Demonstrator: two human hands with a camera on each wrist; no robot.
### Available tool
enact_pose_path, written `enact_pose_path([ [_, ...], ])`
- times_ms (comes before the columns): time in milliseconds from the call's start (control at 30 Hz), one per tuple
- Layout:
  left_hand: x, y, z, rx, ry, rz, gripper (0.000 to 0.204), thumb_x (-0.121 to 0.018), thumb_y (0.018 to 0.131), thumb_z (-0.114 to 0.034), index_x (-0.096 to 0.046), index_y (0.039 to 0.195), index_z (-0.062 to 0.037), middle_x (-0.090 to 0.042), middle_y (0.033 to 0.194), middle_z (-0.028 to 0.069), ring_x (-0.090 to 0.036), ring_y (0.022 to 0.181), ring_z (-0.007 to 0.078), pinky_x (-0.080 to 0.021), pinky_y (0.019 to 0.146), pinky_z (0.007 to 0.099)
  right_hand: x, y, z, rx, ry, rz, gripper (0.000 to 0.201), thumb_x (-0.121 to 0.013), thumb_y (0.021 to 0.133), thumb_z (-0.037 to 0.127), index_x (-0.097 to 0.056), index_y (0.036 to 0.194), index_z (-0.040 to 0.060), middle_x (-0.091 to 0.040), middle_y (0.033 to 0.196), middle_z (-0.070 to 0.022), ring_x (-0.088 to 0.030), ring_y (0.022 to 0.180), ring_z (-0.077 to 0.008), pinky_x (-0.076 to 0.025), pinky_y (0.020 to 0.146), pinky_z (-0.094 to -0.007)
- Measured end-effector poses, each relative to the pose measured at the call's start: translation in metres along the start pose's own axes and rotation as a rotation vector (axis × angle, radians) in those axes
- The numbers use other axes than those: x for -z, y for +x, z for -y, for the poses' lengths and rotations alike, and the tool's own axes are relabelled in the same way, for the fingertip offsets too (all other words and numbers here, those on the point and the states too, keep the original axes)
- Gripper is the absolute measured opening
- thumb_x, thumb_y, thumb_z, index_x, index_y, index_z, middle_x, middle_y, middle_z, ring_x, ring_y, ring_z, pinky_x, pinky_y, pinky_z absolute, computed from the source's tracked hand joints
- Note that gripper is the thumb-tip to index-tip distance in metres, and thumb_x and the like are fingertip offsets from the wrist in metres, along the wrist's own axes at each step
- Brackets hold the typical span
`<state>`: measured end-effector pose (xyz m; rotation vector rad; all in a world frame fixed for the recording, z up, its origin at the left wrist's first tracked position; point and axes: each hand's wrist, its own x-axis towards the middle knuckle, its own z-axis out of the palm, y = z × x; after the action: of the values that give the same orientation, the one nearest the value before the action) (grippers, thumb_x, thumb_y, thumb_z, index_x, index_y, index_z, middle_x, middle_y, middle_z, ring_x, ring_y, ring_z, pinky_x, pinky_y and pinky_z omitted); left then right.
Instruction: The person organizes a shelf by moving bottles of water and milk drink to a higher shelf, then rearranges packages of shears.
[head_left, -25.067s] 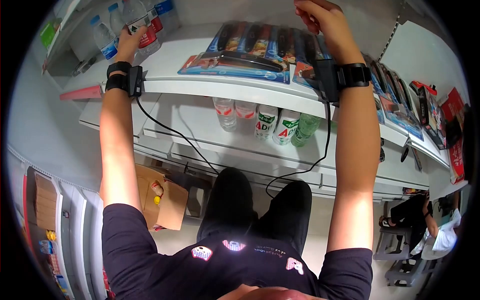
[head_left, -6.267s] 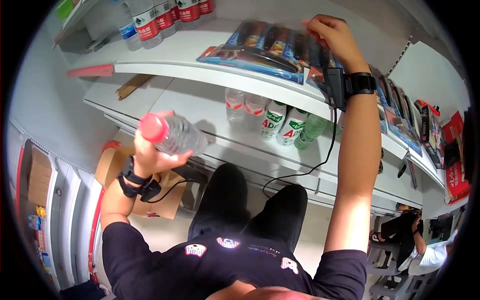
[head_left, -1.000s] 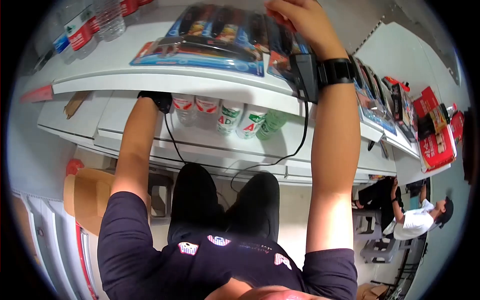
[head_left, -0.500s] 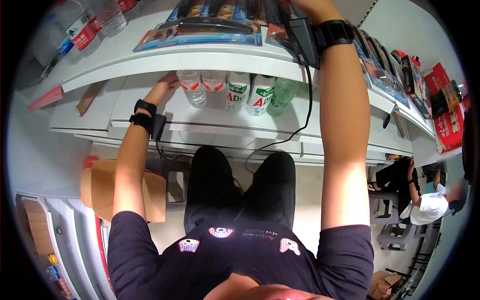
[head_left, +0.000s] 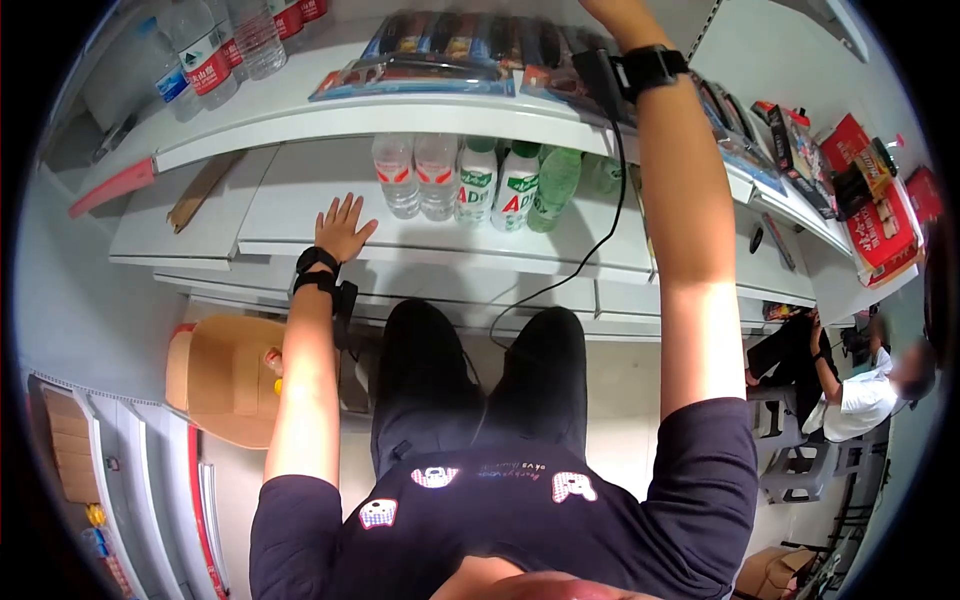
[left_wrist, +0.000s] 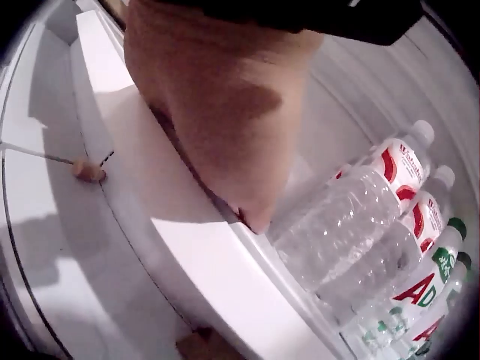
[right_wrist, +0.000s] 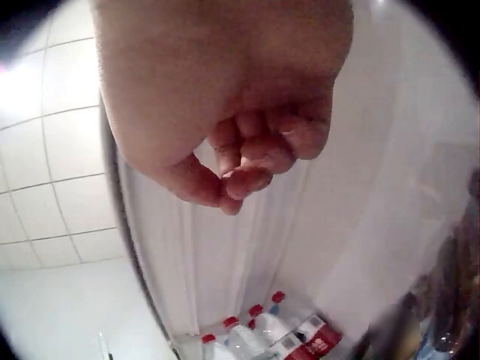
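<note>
My left hand (head_left: 343,232) lies over the front part of the lower shelf (head_left: 300,195), palm down with fingers spread, holding nothing. To its right, upright on that shelf, stand two clear water bottles (head_left: 398,180) with red-and-white labels. Beside them are two white drink bottles (head_left: 476,185) marked AD and a green bottle (head_left: 553,190). In the left wrist view the hand is close to the nearest water bottle (left_wrist: 330,225). My right hand (right_wrist: 232,142) hangs loosely curled, thumb against a fingertip, with nothing in it. The head view cuts it off above the blister packs (head_left: 415,80).
Several red-labelled water bottles (head_left: 205,65) stand at the upper shelf's left. A cardboard strip (head_left: 200,190) lies on the lower shelf. Below left is an open cardboard box (head_left: 215,380). A black cable (head_left: 600,245) hangs before the shelf. At far right a person (head_left: 865,405) sits.
My left hand has come out from under the upper shelf, away from the bottles, toward the lower shelf's front. Earlier it carried a red-capped bottle. The right hand stays above the upper shelf.
</note>
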<state>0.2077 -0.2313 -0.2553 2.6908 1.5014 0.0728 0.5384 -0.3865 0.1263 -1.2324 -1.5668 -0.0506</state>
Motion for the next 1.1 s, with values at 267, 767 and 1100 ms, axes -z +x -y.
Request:
enact_pose_path([
  [267, 0.003, 0.001, -0.002, 0.036, 0.025, 0.132, 0.079, -0.031, 0.092, -0.07, -0.017, 0.155, -0.0245, -0.01, 0.163, 0.0008, -0.007, 0.15, 0.0261, -0.007, 0.118, 0.0526, 0.065, -0.134, 0.084, 0.127, 0.044, 0.159, 0.025, -0.061, 0.09, 0.022, -0.062, 0.077, 0.0012, -0.056, 0.069, 0.001, -0.045, 0.06, -0.0068, -0.033, 0.054, -0.0227],
  [767, 0.01, 0.0, -0.008, 0.111, 0.004, 0.159, 0.08, -0.032, 0.091, -0.071, -0.015, 0.155, -0.0271, -0.008, 0.163, -0.0013, -0.006, 0.15, 0.0228, -0.006, 0.119, 0.0498, 0.053, -0.274, -0.272, -0.48, -0.419, -0.179, 0.032, -0.07, 0.082, 0.026, -0.064, 0.106, 0.0045, -0.069, 0.095, -0.0129, -0.065, 0.086, -0.0283, -0.05, 0.076, -0.0397],
  [1100, 0.013, -0.003, -0.004, 0.1, -0.035, 0.161, 0.085, -0.03, 0.088, -0.076, -0.016, 0.155, -0.0267, -0.007, 0.163, -0.0018, -0.005, 0.15, 0.0222, -0.004, 0.12, 0.0487, 0.048, -0.269, -0.452, -0.202, -1.0, 0.005, 0.043, -0.05, 0.094, 0.029, -0.056, 0.13, 0.0057, -0.057, 0.131, -0.0185, -0.05, 0.123, -0.0376, -0.036, 0.106, -0.0475],
])
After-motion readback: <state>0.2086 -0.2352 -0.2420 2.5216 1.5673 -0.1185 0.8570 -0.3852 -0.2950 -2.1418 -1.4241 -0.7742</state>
